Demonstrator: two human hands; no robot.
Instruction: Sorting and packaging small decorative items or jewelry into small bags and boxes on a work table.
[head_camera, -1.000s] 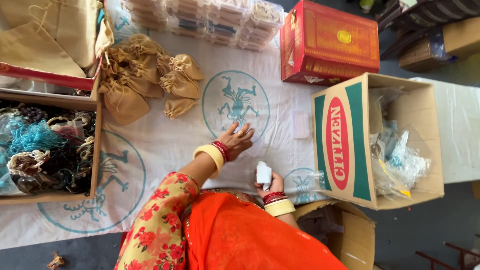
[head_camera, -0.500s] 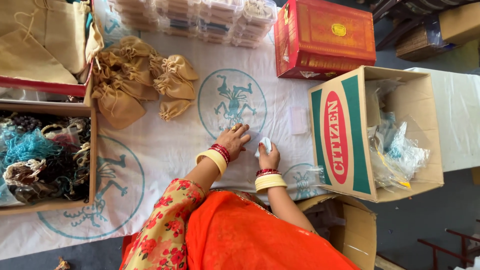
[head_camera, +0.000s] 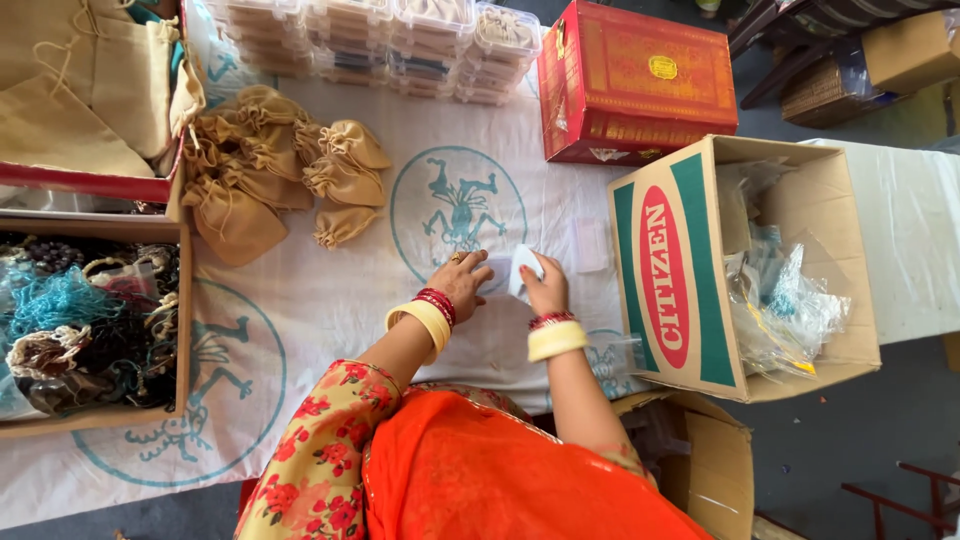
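My right hand (head_camera: 545, 290) pinches a small white packet (head_camera: 524, 268) between thumb and fingers, holding it up on its edge just above the white cloth (head_camera: 330, 300) that covers the table. My left hand (head_camera: 462, 282) lies next to it, palm down, fingers spread loosely on the cloth and touching something clear and flat (a small plastic sleeve (head_camera: 497, 272), I think, though it is hard to make out against the cloth). The two hands nearly meet over the edge of a teal printed figure in a ring (head_camera: 458, 212). I wear yellow and red bangles on both wrists.

Just beyond my right hand lies another small clear packet (head_camera: 591, 245), flat on the cloth, near the side of an open cardboard box (head_camera: 690, 290) with a red oval and green stripes on its flank. Crumpled clear plastic bags (head_camera: 780, 300) fill that box. Behind it sits a red and gold box (head_camera: 640, 80), closed.

To my left, well apart from my hands, a heap of tan drawstring pouches (head_camera: 270, 180) rests on the cloth. Stacked clear plastic containers (head_camera: 400, 40) line the far edge. At the far left, a shallow cardboard tray (head_camera: 183, 300) holds tangled beads and teal thread (head_camera: 70, 310).
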